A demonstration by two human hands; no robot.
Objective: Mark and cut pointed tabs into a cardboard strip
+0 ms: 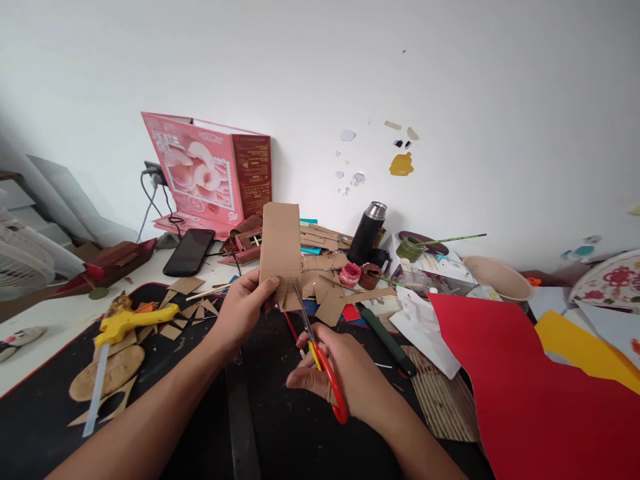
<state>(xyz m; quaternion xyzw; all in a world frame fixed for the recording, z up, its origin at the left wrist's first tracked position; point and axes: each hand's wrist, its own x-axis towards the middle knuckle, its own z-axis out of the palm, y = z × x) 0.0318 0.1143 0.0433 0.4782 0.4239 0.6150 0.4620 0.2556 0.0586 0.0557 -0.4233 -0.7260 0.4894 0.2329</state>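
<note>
A brown cardboard piece (281, 237) stands upright in my left hand (245, 303), which pinches its lower left edge between thumb and fingers. Slits run up from the cardboard's bottom edge, leaving narrow strips. My right hand (333, 367) is closed on scissors (325, 370) with red and yellow handles. Their blades point up and left and meet the lower right part of the cardboard. How far apart the blades are is hard to make out. Just right of the scissors lies a loose cardboard scrap (330, 307).
A yellow glue gun (135, 320) and cardboard scraps lie on the left of the black mat (285, 433). Behind are a phone (190, 252), a pink box (200, 173), paint jars and a black thermos (367, 233). A red sheet (530, 387) covers the right side.
</note>
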